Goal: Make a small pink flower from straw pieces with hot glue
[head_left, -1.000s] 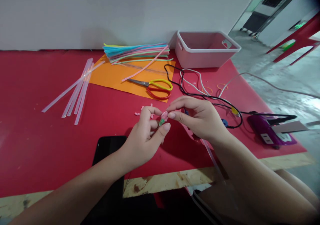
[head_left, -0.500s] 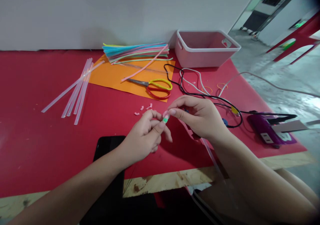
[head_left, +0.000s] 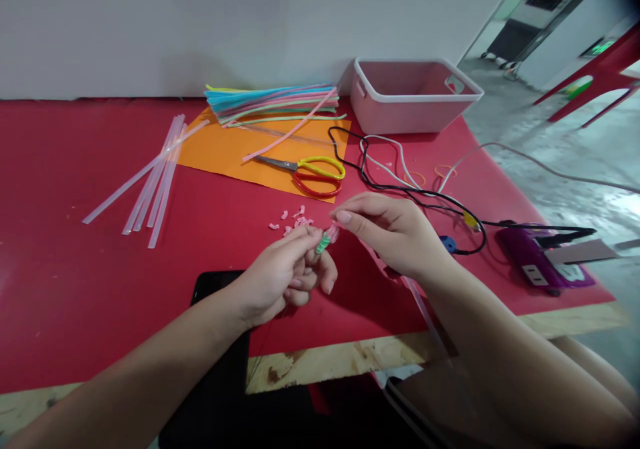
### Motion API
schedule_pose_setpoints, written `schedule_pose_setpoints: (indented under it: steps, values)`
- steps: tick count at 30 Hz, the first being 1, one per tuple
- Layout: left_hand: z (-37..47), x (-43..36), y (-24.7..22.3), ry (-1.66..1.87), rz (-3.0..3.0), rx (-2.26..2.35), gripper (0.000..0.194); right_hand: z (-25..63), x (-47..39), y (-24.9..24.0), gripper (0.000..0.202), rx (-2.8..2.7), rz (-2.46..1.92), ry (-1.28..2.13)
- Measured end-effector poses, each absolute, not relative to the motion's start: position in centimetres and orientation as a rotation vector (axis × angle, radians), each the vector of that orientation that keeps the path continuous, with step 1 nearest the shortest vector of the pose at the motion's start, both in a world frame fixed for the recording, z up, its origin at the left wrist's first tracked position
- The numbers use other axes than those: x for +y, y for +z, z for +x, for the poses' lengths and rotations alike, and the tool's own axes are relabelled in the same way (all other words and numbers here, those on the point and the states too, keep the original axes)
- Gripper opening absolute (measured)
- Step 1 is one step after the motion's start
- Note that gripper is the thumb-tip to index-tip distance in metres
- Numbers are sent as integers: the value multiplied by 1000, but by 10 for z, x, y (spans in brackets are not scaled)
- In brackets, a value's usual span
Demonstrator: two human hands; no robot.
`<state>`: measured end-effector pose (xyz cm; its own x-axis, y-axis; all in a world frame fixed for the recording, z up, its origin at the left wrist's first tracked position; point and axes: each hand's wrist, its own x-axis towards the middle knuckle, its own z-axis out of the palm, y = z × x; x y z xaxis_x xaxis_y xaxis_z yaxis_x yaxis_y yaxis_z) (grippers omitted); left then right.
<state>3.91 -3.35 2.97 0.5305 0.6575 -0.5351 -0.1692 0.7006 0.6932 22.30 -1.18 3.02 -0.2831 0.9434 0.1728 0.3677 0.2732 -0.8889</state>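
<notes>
Between the thumb and fingers of my left hand point(head_left: 283, 272) is a small craft piece point(head_left: 324, 243), green and ribbed below with pink bits at its top. My right hand point(head_left: 397, 232) pinches with thumb and index finger at the pink end; the fingertips cover just what they grip. Several cut pink scraps point(head_left: 301, 221) lie on the red table just beyond my left fingers. Scissors point(head_left: 320, 176) with one yellow and one red handle rest behind them. Under my right wrist a clear stick point(head_left: 421, 304) slants toward the table edge, its far end hidden.
Translucent glue sticks point(head_left: 160, 176) lie at left. A bundle of coloured pipe cleaners point(head_left: 270, 106) rests on orange paper point(head_left: 215, 152). At the back stands a pink bin point(head_left: 410, 112). Tangled cables point(head_left: 395, 186) reach a purple power strip point(head_left: 530, 269). A dark phone-like slab point(head_left: 215, 382) sits below my left forearm.
My left hand has turned and shifted slightly left and down, so more of the green part shows. The right hand stays almost in place, still pinching at the pink end.
</notes>
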Motion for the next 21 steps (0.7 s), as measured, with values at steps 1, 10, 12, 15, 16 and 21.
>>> schedule_pose_setpoints:
  steps: [1,10,12,15,16,21]
  values:
    - [40,-34,29,543,648,886,26,223,-12,31,19,-1812,-1186,1013]
    - [41,-39,25,634,738,829,16,219,-14,34,19,-1666,-1233,1098]
    - [40,-39,24,630,761,847,17,218,-15,35,18,-1625,-1247,1097]
    - [38,-39,23,619,803,889,21,218,-14,34,18,-1583,-1273,1068]
    - [37,-39,23,617,813,897,22,218,-14,34,18,-1574,-1274,1061]
    - [37,-38,23,644,802,916,21,219,-13,33,15,-1557,-1238,1115]
